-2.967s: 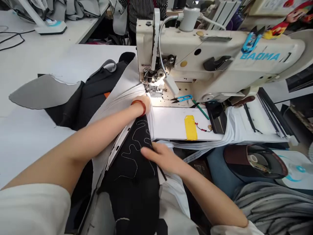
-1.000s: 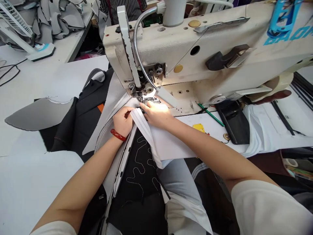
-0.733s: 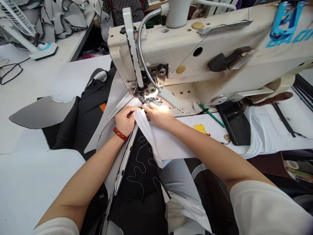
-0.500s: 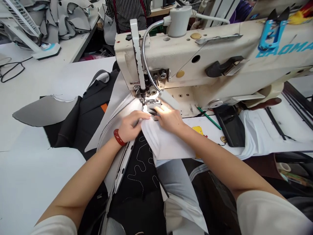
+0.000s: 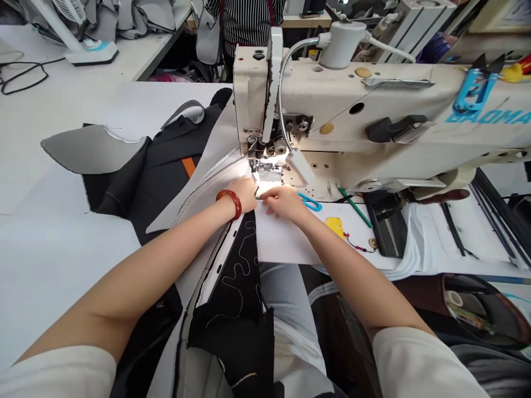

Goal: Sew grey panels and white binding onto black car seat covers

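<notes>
My left hand (image 5: 244,194), with a red bangle on the wrist, is closed at the edge of a grey and black sewn fabric piece (image 5: 207,190), just in front of the needle area. My right hand (image 5: 284,202) is beside it, fingers curled and pinched together toward the left hand; what they hold, if anything, is hidden. The sewing machine's presser foot (image 5: 253,165) is just beyond the left hand, under a bright lamp (image 5: 300,167). Black fabric with wavy pale stitching (image 5: 240,271) hangs over my lap. A blue looped handle (image 5: 312,202) lies by my right hand.
The machine head (image 5: 332,99) spans the back right, with blue snips (image 5: 477,94) on top. A green pen (image 5: 354,207), a black phone-like object (image 5: 385,224), a yellow tag (image 5: 334,225) and white strips (image 5: 410,243) lie right. A person in stripes (image 5: 249,25) is behind.
The folded white strips under my hands have gone from there, and the blue handle now shows. My left hand has closed more tightly. The view has shifted, moving the machine right in the picture.
</notes>
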`<state>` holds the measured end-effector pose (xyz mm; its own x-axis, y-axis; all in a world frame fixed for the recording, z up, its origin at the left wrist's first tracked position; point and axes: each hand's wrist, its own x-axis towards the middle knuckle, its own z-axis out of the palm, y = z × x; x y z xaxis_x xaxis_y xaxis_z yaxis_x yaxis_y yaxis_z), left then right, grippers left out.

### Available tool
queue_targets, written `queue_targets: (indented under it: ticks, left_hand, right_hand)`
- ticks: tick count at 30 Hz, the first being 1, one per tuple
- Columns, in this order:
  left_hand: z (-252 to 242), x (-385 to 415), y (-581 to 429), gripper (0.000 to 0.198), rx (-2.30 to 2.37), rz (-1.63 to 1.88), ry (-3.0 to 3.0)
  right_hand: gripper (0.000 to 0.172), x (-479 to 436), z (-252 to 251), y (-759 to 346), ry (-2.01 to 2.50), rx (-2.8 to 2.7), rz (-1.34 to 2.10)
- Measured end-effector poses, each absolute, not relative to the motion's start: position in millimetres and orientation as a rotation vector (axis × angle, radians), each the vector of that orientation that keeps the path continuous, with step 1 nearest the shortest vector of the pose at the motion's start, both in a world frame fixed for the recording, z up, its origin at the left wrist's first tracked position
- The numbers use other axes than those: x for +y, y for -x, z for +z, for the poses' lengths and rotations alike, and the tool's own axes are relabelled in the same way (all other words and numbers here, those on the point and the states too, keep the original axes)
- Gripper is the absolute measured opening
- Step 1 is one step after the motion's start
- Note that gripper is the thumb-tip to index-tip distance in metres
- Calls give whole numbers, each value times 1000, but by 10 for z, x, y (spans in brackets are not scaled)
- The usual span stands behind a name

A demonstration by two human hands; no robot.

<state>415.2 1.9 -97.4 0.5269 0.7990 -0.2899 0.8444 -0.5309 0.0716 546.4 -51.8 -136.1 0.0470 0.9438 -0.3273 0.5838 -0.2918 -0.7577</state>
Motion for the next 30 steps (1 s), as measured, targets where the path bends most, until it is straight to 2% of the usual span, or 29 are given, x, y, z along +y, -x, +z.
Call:
queue_targets:
  ticks: [3, 9, 17, 22, 24, 27, 30]
  left_hand:
    - [-1018, 2, -4094, 26, 1370, -321, -2573]
    - [-975, 8, -4102, 24, 1296, -324, -2571]
    - [-1046, 126, -4144, 30, 1317, -328, -2581]
    - [-870, 212, -4280, 30, 1337, -421, -2637]
    - [-740, 237, -4288, 28, 1284, -526, -2590]
    - [-602, 245, -4222, 43, 1295, -681, -2290]
    - [-594, 194, -4130, 42, 1416, -531, -2171]
  right_hand:
    - [37, -280, -1407, -5523, 2037, -1695, 713]
    - [42, -205, -1514, -5392, 2035, -1817, 582]
    - [45, -181, -1414, -5382, 2045, -2045, 456]
    - [53, -366, -1395, -5376, 1919, -1722, 691]
    - [59, -500, -1390, -5345, 1813, -1431, 971]
    - [70, -629, -1352, -5291, 1604, -1091, 1392]
    - [77, -637, -1288, -5277, 1540, -987, 1510]
